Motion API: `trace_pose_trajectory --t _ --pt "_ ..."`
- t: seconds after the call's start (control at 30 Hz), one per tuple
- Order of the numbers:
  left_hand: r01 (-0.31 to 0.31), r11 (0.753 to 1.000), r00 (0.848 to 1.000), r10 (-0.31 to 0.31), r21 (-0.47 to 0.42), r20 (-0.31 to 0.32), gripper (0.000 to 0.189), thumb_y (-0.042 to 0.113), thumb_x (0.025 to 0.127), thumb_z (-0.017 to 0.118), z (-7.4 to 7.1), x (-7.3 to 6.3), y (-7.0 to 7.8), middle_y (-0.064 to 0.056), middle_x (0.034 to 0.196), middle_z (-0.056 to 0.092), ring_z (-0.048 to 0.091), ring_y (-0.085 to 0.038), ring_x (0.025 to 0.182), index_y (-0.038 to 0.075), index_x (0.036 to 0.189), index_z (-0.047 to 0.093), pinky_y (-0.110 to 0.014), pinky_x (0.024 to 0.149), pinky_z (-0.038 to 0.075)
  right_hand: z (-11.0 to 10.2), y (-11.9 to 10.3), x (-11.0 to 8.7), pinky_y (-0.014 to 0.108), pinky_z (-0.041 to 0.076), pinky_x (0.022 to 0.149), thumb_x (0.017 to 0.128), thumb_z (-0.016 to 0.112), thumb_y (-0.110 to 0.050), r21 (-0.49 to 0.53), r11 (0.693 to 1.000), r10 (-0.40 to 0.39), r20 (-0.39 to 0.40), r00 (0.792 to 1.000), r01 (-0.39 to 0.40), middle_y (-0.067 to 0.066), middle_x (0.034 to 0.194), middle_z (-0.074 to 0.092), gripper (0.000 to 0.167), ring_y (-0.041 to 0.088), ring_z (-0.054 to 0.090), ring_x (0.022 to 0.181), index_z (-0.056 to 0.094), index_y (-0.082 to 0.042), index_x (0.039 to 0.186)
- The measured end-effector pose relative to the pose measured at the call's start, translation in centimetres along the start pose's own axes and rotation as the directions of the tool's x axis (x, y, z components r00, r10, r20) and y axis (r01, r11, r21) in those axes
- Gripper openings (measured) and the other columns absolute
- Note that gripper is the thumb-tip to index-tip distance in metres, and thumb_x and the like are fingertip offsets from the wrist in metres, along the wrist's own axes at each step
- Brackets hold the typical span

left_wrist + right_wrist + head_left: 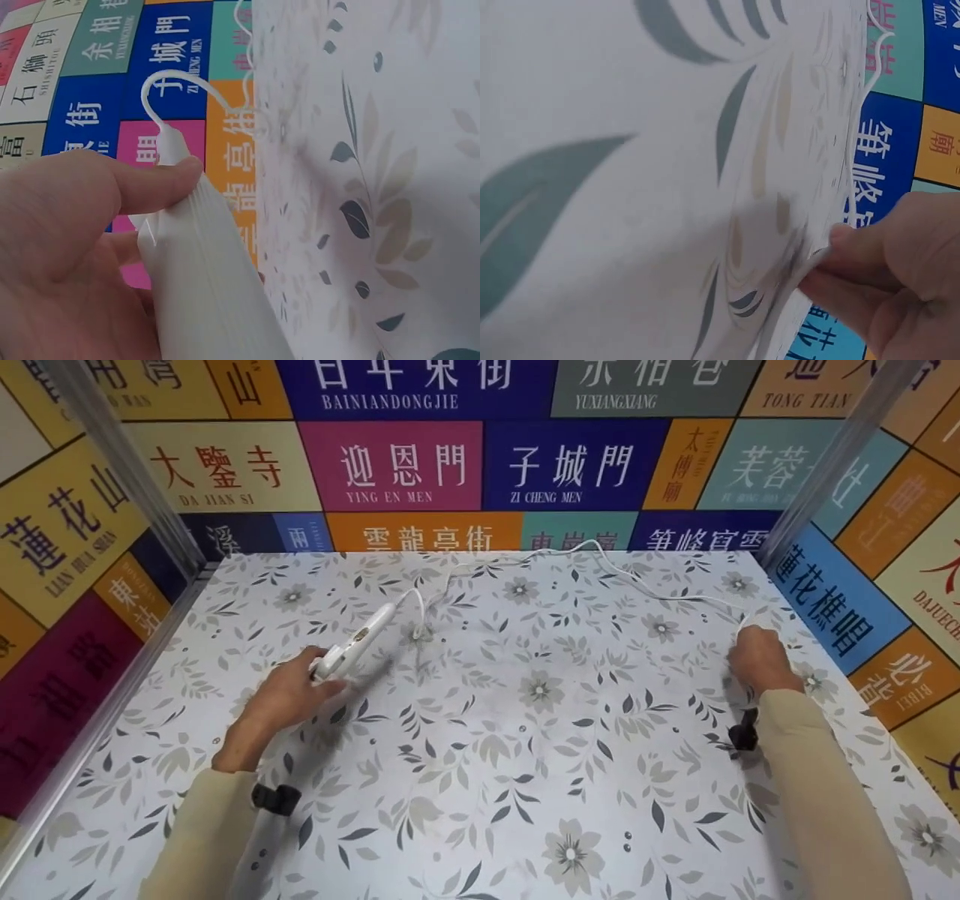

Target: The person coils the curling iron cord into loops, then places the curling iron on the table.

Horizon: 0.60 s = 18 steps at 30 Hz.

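Note:
In the head view, my left hand (281,697) grips the near end of a slim white hair straightener (365,636) with a small gold marking. It slants up and to the right above the table. In the left wrist view, my thumb (176,184) presses along its smooth white body (202,277), and a cord loops from its narrow end. Far to the right, my right hand (761,660) pinches the white cord (686,598) near the table's right side. Thumb and finger meet on the cord (786,298) in the right wrist view; part of it is hidden by them.
A white table (480,780) with a grey leaf and flower print lies beneath both hands. The cord bows along its back edge. Panels with coloured lettered blocks (390,465) stand behind and at both sides, with clear posts (832,450) at the corners.

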<state>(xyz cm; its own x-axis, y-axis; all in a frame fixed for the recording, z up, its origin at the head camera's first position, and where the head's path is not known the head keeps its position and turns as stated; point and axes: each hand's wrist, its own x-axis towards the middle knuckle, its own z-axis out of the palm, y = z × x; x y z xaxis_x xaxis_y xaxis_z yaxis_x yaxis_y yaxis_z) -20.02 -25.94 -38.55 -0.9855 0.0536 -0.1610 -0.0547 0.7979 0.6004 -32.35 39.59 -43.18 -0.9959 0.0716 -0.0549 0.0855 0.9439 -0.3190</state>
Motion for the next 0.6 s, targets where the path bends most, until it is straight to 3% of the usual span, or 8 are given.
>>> trace_pose_trajectory --t 0.1,0.23,0.47,0.6 --pt "-0.024 1.0 1.0 0.024 -0.006 -0.008 0.059 0.032 0.099 0.062 0.1 0.1 0.7 -0.02 0.108 0.063 0.061 -0.024 0.081 0.011 0.149 0.037 -0.032 0.065 0.048 -0.6 -0.1 -0.3 0.045 0.046 0.065 0.095 0.045 -0.001 -0.055 0.998 0.023 0.058 0.998 -0.02 0.037 0.099 0.061 0.025 0.036 0.057 0.075 0.06 0.018 0.1" --pt "-0.043 0.999 0.999 0.043 -0.01 -0.011 0.058 0.034 0.099 0.062 0.2 0.3 1.4 -0.017 0.109 0.064 0.061 -0.023 0.081 0.015 0.149 0.039 -0.031 0.065 0.047 -1.5 -0.7 -0.9 0.051 0.05 0.065 0.096 0.045 -0.004 -0.132 0.991 0.027 0.066 0.997 -0.018 0.041 0.102 0.06 0.032 0.041 0.06 0.076 0.058 0.023 0.106" --pt "-0.044 0.999 0.998 0.045 -0.019 0.032 0.06 0.04 0.099 0.061 -0.1 1.2 2.8 -0.015 0.113 0.067 0.062 -0.023 0.088 0.018 0.15 0.039 -0.035 0.074 0.047 -2.1 -4.1 -1.5 0.043 0.045 0.058 0.098 0.044 -0.017 -0.096 0.993 0.08 0.05 0.996 -0.075 0.033 0.094 0.06 0.035 0.035 0.054 0.072 0.062 0.013 0.093" --pt "-0.054 0.998 0.998 0.055 -0.025 0.011 0.056 0.038 0.099 0.061 -0.2 1.6 3.9 -0.015 0.113 0.066 0.061 -0.024 0.089 0.021 0.148 0.042 -0.035 0.075 0.046 -2.2 -6.1 -1.6 0.045 0.048 0.06 0.097 0.043 -0.016 -0.126 0.985 0.123 0.05 0.991 -0.115 0.036 0.103 0.061 0.037 0.036 0.055 0.077 0.062 0.015 0.102"
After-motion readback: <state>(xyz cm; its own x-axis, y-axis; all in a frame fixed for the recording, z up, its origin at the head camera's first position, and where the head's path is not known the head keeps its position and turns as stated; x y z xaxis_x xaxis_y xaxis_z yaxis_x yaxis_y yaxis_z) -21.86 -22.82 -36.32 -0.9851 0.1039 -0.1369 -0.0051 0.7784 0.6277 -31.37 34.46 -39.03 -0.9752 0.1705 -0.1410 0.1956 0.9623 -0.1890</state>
